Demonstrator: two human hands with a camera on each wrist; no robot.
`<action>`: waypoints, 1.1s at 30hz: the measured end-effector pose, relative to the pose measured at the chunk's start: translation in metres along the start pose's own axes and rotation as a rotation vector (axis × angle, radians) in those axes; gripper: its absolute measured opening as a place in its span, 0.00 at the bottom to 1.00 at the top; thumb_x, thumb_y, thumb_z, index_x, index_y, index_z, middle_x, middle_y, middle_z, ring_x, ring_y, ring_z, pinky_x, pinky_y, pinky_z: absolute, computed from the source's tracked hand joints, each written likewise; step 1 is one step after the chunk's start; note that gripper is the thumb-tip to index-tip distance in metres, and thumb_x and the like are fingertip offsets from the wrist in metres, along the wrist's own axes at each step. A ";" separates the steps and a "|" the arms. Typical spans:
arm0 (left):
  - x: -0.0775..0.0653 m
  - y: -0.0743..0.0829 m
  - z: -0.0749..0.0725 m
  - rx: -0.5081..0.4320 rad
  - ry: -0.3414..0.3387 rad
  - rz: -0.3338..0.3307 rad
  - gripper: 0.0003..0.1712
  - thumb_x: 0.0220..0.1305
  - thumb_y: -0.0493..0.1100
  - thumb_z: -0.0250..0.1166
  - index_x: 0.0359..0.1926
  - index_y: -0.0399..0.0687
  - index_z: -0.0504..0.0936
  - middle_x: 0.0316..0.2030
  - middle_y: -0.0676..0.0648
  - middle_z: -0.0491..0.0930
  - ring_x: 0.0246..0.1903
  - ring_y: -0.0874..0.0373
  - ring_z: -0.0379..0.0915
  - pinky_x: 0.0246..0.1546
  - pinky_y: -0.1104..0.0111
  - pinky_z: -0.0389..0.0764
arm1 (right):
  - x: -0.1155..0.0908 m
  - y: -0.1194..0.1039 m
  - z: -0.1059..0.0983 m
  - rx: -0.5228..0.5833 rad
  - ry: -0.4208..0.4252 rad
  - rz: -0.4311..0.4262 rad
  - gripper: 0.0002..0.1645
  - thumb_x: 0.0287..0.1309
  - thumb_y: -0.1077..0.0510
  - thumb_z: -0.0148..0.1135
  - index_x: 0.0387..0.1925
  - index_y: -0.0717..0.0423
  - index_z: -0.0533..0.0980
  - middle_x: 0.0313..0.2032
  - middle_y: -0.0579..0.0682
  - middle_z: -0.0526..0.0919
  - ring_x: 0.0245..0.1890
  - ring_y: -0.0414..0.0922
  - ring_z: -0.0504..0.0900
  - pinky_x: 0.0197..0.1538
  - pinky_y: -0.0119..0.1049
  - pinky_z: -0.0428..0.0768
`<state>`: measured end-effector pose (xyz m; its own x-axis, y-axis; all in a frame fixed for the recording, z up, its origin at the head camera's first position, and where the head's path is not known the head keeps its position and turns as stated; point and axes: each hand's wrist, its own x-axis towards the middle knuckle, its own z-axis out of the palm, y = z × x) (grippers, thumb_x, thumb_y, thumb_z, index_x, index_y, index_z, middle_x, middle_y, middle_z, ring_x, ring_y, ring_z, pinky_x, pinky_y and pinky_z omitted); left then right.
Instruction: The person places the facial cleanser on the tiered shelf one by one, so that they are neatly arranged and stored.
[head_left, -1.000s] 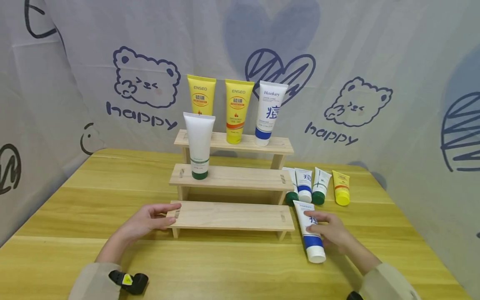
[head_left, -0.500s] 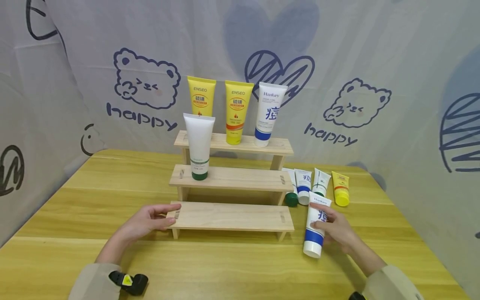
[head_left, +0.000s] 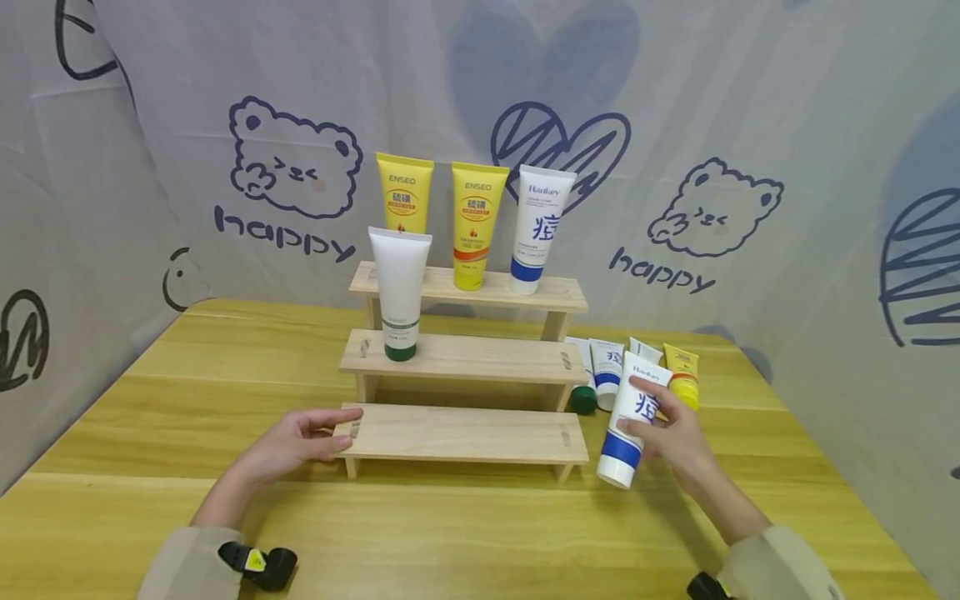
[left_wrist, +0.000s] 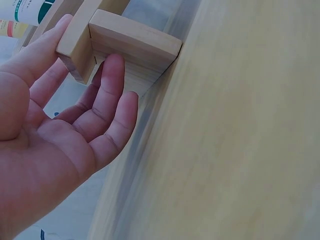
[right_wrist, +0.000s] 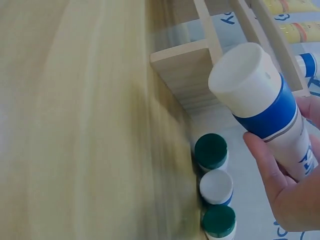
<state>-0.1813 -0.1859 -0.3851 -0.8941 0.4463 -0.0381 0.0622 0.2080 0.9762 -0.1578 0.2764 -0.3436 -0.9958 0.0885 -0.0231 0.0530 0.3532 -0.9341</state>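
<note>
One blue-banded tube (head_left: 628, 407) tilts, gripped between the fingers (head_left: 656, 390) of the right hand (head_left: 681, 440)

"How did the left sleeve (head_left: 192, 568) look?"
"Beige, with a black strap (head_left: 233, 553), a yellow label (head_left: 256, 559) and a rounded black block (head_left: 280, 570)."
"And the right sleeve (head_left: 778, 570)?"
"That was beige too, beside a black piece (head_left: 705, 587)."

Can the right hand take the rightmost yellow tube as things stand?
Probably not directly: the right hand holds a white-and-blue tube and likely must set it down before taking the yellow tube.
</note>
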 end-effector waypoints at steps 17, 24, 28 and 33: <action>0.001 -0.001 0.000 0.001 0.011 -0.005 0.30 0.58 0.42 0.62 0.59 0.32 0.66 0.61 0.32 0.56 0.40 0.55 0.68 0.37 0.64 0.77 | 0.007 -0.037 0.016 0.386 0.112 -0.116 0.28 0.58 0.69 0.49 0.61 0.52 0.63 0.57 0.51 0.61 0.42 0.44 0.69 0.27 0.31 0.77; 0.001 -0.001 0.000 0.003 0.008 -0.006 0.30 0.58 0.42 0.61 0.59 0.31 0.65 0.61 0.32 0.56 0.40 0.55 0.69 0.37 0.63 0.77 | 0.010 -0.052 0.026 0.485 0.097 -0.158 0.32 0.53 0.74 0.42 0.60 0.52 0.63 0.56 0.50 0.60 0.43 0.45 0.68 0.27 0.29 0.76; 0.002 -0.001 0.000 0.006 0.007 -0.004 0.30 0.58 0.42 0.61 0.59 0.32 0.65 0.61 0.32 0.56 0.40 0.54 0.68 0.37 0.63 0.77 | 0.013 -0.057 0.032 0.503 0.114 -0.161 0.32 0.53 0.75 0.43 0.60 0.52 0.64 0.52 0.49 0.64 0.41 0.45 0.69 0.26 0.29 0.77; 0.002 -0.002 0.000 0.005 0.010 -0.009 0.30 0.58 0.42 0.61 0.59 0.32 0.66 0.62 0.32 0.56 0.41 0.54 0.68 0.38 0.63 0.77 | 0.019 -0.062 0.040 0.526 0.115 -0.177 0.33 0.52 0.75 0.44 0.60 0.53 0.64 0.52 0.51 0.64 0.42 0.46 0.69 0.26 0.31 0.78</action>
<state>-0.1828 -0.1855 -0.3867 -0.8990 0.4357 -0.0442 0.0568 0.2163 0.9747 -0.1827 0.2192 -0.3002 -0.9701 0.1814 0.1616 -0.1877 -0.1376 -0.9725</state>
